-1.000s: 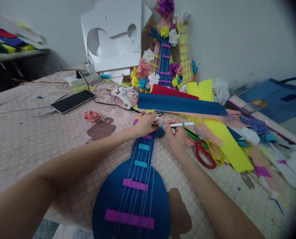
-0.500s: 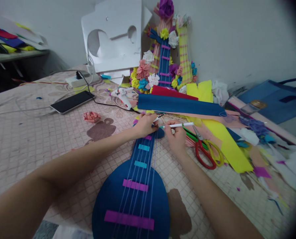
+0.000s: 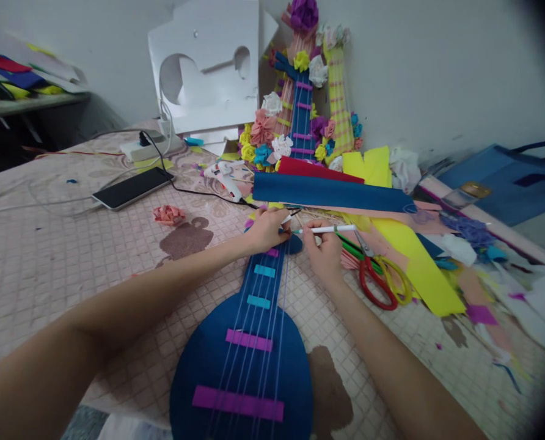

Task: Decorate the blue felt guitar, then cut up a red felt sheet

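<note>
A blue paper guitar (image 3: 242, 360) with purple and light blue strips and pale strings lies in front of me, its neck pointing away. Over the head end of the neck, my left hand (image 3: 267, 231) is closed, and a thin white stick with a dark tip (image 3: 291, 216) pokes out between its fingers. My right hand (image 3: 325, 252), just to the right, pinches a slim white pen (image 3: 339, 229) with its tip pointing left toward the left fingers. The fingers hide what the tip meets.
Red-handled scissors (image 3: 377, 284) overlap a yellow-handled pair (image 3: 398, 281) at the right. Beyond lie a blue paper strip (image 3: 332, 190), a white glue gun (image 3: 225, 178) with its cord, and decorated paper guitars (image 3: 302, 116). A phone (image 3: 132, 187) and a crumpled pink flower (image 3: 168, 214) are left.
Both hands stay almost in place at the guitar's head. The view has shifted very slightly; nothing is visibly taken hold of or let go.
</note>
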`<action>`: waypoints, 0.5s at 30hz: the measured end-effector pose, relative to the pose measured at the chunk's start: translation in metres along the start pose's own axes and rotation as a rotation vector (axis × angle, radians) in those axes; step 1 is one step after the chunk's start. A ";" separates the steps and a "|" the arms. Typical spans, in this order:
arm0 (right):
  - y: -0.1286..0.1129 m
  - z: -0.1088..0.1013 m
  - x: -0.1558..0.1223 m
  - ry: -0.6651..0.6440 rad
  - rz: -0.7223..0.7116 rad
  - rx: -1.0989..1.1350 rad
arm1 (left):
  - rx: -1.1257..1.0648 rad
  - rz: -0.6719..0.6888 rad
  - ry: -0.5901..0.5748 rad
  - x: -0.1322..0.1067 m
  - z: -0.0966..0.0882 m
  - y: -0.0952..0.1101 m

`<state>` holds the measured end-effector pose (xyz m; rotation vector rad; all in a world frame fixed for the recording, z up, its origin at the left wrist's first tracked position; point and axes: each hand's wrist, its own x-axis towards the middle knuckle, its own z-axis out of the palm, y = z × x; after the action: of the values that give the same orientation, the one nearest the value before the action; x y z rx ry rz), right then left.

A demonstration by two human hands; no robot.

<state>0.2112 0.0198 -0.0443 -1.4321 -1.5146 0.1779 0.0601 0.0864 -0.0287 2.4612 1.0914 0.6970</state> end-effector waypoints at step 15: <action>-0.001 0.000 0.000 -0.001 0.001 0.011 | -0.028 0.027 0.032 0.002 0.006 -0.006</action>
<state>0.2109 0.0201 -0.0437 -1.4245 -1.5114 0.1872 0.0608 0.0909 -0.0360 2.4534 1.0548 0.7566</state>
